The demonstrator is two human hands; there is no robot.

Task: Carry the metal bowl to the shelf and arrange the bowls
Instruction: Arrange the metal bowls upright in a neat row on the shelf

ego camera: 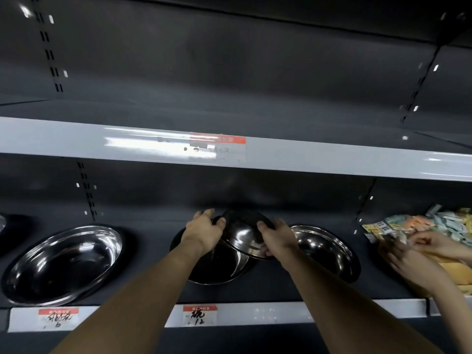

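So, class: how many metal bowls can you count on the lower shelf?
4: a left bowl; a middle bowl; a tilted bowl held by both hands over it; a right bowl. A dark shape at the far left edge may be another.

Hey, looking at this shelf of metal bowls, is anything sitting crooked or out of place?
Yes. The small bowl held by the left hand and right hand is steeply tilted, its lower edge over the middle bowl. The left bowl and right bowl lie flat.

Two bare forearms, left hand [204, 232] and right hand [277, 237] ungloved, ringless.
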